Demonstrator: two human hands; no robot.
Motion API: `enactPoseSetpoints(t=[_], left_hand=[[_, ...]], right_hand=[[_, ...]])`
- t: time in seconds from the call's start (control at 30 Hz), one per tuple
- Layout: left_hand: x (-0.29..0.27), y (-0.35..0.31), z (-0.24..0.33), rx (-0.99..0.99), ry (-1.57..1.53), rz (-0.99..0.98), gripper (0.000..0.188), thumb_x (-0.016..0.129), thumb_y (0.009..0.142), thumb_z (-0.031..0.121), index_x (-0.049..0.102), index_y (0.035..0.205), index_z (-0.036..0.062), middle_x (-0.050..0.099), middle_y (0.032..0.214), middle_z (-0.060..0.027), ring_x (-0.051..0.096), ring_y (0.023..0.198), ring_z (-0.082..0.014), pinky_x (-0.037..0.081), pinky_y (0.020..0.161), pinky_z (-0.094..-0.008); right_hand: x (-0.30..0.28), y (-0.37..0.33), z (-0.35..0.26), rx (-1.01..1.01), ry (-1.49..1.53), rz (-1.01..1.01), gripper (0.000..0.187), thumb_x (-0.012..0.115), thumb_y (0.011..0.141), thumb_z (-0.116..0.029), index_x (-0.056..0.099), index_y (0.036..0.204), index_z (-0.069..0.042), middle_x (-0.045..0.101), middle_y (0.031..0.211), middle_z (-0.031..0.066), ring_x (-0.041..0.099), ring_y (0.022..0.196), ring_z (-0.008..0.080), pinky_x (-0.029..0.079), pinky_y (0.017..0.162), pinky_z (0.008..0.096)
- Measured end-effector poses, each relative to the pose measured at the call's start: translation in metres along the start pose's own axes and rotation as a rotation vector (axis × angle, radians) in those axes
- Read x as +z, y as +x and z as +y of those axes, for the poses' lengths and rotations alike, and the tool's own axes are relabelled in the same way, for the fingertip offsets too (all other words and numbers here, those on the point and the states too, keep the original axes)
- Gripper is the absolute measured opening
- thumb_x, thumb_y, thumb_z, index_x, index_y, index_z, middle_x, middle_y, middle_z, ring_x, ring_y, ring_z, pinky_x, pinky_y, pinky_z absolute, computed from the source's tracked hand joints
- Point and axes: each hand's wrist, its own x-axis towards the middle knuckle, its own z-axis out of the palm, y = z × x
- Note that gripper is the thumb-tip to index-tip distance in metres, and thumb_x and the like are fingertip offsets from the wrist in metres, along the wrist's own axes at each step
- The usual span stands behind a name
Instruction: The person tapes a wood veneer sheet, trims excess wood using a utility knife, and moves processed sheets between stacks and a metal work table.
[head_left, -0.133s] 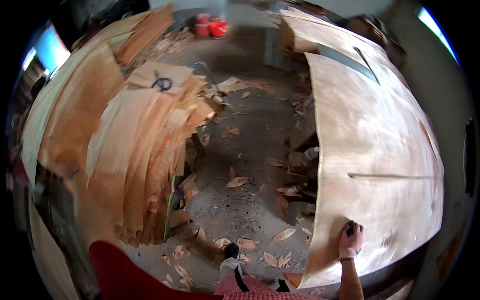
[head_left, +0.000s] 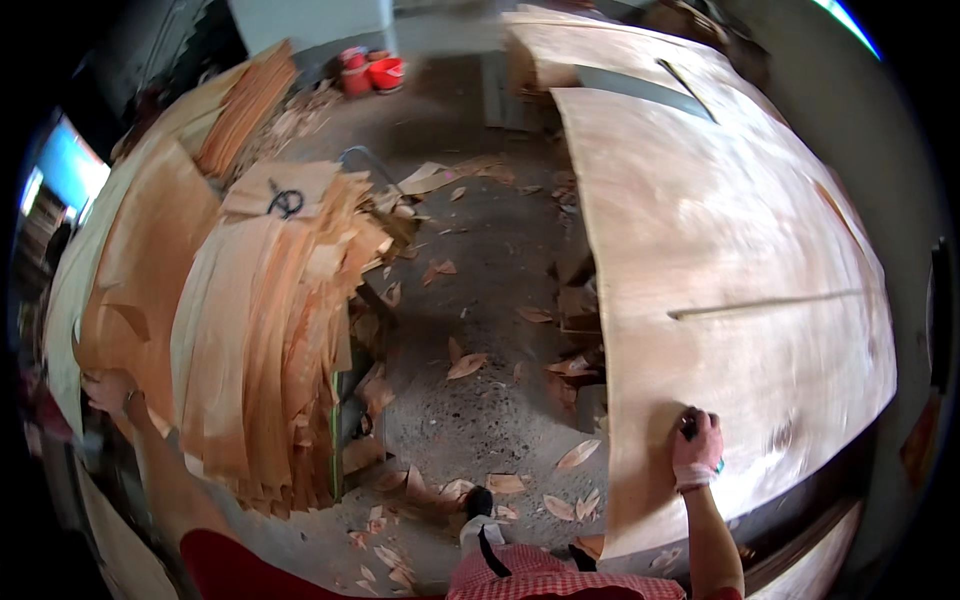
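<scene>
My left hand [head_left: 108, 390] is at the near edge of a brown wood veneer sheet [head_left: 150, 250] on the far-left stack. Its fingers close on that edge, partly out of sight, and the sheet is slightly curled there. On the right, my right hand [head_left: 698, 450] rests on a broad pale veneer sheet [head_left: 730, 240], near its front left corner. Its fingers are wrapped round a small black object [head_left: 689, 427], too small to name. Two slits cross the pale sheet: a long narrow one nearer me and a dark one farther off. Beyond, a grey strip shows.
Between the stacks runs a grey floor [head_left: 480, 400] strewn with veneer scraps [head_left: 468, 366]. A pile of narrow veneer strips [head_left: 270, 350] stands left of it, with a black looped cord [head_left: 286, 204] on top. Red buckets [head_left: 385, 74] stand at the back.
My left hand, blurred before, has come down and left to the veneer sheet's near edge. The view has shifted; my right hand stays on the pale sheet with the black object.
</scene>
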Motion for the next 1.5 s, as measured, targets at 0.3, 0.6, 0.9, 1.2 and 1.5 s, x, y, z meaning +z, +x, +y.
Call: enactPoseSetpoints(t=[0.3,0.6,0.9,1.2,1.5], left_hand=[[-0.344,0.063,0.177,0.52,-1.179,0.306,0.045,0.044,0.084,0.006,0.036,0.129,0.0061,0.043,0.124,-0.016,0.045,0.111,-0.0318,0.039,0.09,-0.0401],[-0.901,-0.059,0.161,1.06,-1.886,0.262,0.027,0.048,0.08,0.001,0.051,0.106,-0.0005,0.053,0.1,-0.0127,0.052,0.09,-0.027,0.045,0.079,-0.0348],[-1.021,-0.32,0.115,1.807,-2.047,-0.221,0.037,0.053,0.071,0.007,0.054,0.108,0.004,0.046,0.114,-0.0201,0.044,0.107,-0.0327,0.039,0.089,-0.037],[-0.996,-0.322,0.111,1.405,-2.198,-0.708,0.051,0.057,0.069,0.004,0.042,0.118,0.0067,0.045,0.118,-0.0179,0.05,0.098,-0.0353,0.042,0.082,-0.0436],[-0.985,-0.306,0.133,1.265,-1.921,-0.881,0.019,0.067,0.068,0.017,0.05,0.066,0.0078,0.052,0.071,-0.0077,0.052,0.068,-0.0277,0.039,0.061,-0.0397]], right_hand=[[-0.016,0.004,0.005,-0.009,0.063,-0.283,0.019,0.054,0.071,-0.018,0.056,0.087,-0.009,0.057,0.086,0.0148,0.057,0.081,0.0316,0.049,0.068,0.0414],[-0.128,-0.08,0.106,-0.336,0.564,-0.406,0.025,0.052,0.079,-0.021,0.053,0.102,-0.011,0.054,0.092,0.0157,0.057,0.085,0.0326,0.048,0.07,0.0408],[-0.204,-0.129,0.33,0.027,0.479,-0.188,0.015,0.057,0.078,-0.022,0.062,0.087,-0.01,0.06,0.081,0.0132,0.059,0.075,0.0312,0.048,0.066,0.0367],[-0.164,0.064,0.348,-0.582,0.407,-0.183,0.035,0.057,0.074,-0.01,0.056,0.109,-0.016,0.049,0.116,0.0131,0.056,0.091,0.0324,0.048,0.076,0.0375],[-0.136,0.078,0.395,-0.481,-0.027,-0.654,0.015,0.052,0.079,-0.021,0.06,0.088,-0.012,0.062,0.084,0.0112,0.06,0.081,0.029,0.048,0.068,0.0388]])
